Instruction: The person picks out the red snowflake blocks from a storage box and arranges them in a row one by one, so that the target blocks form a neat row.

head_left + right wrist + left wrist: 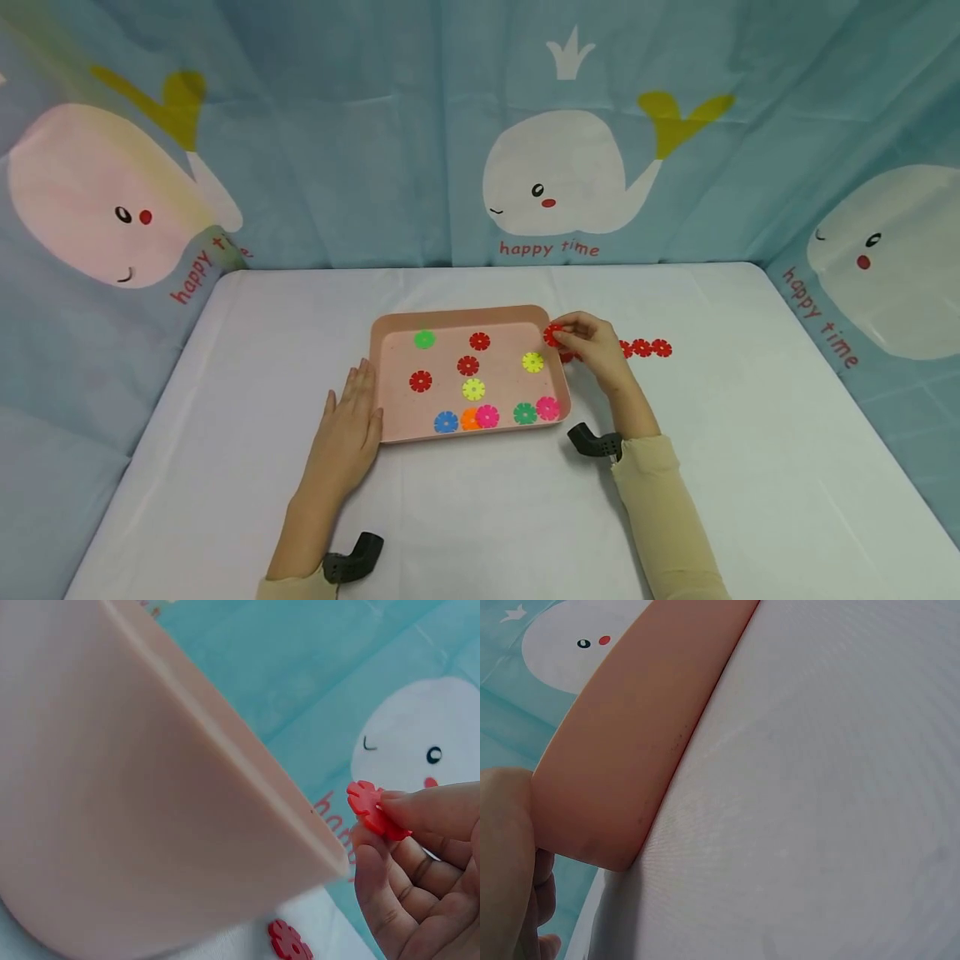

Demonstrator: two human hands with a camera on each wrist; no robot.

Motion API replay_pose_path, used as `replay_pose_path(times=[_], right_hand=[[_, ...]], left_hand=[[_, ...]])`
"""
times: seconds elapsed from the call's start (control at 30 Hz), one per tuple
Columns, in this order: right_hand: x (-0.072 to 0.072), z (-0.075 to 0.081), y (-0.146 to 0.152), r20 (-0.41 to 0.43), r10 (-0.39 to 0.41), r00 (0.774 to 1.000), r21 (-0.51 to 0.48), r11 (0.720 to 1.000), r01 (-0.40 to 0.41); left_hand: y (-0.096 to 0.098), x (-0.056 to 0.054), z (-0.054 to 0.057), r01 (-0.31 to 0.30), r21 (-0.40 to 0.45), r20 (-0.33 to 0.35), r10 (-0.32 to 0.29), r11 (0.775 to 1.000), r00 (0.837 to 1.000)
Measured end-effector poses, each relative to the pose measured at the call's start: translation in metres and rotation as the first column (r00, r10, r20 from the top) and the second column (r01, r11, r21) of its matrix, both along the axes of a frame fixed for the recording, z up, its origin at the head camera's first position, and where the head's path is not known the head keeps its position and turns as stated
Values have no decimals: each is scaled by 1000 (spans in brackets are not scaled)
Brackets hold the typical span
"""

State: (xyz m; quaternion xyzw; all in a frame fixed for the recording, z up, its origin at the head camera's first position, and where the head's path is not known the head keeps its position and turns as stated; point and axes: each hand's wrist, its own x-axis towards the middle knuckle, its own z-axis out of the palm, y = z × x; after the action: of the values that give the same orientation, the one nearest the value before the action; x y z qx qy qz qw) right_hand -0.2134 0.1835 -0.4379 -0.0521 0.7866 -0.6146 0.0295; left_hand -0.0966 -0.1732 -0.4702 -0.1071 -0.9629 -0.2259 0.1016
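A red snowflake disc [553,335] is pinched between thumb and fingers of my right hand [596,350], above the tray's right rim. In the right wrist view, the same red disc [369,810] shows its notched edge. My left hand [348,429] lies with fingers straight along the left side of the pink tray [412,429], touching it. Inside the tray are several discs: red [468,366], yellow [473,389], light green [424,339], dark green [525,413], blue [446,422], orange [469,419] and pink [487,417]. The orange and one pink disc overlap.
Right of the tray, red discs [642,347] lie in a row on the white tablecloth [750,458], partly hidden behind my right hand. One red disc [289,941] there sits close to the tray wall. A whale-printed curtain [360,167] borders the table's back and sides.
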Motion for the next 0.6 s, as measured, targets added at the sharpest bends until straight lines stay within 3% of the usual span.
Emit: replay_pose_path(times=[0.33,0.6], right_hand=[[-5,-6,9,32,-1,999,9,1000,1],[-4,-5,14,-7,-13,1000,34,999,14]], left_hand=[[-1,0,0,3,9,-8,-3,1000,1000],[-2,-1,-2,9,10,-9,-9,1000,1000]])
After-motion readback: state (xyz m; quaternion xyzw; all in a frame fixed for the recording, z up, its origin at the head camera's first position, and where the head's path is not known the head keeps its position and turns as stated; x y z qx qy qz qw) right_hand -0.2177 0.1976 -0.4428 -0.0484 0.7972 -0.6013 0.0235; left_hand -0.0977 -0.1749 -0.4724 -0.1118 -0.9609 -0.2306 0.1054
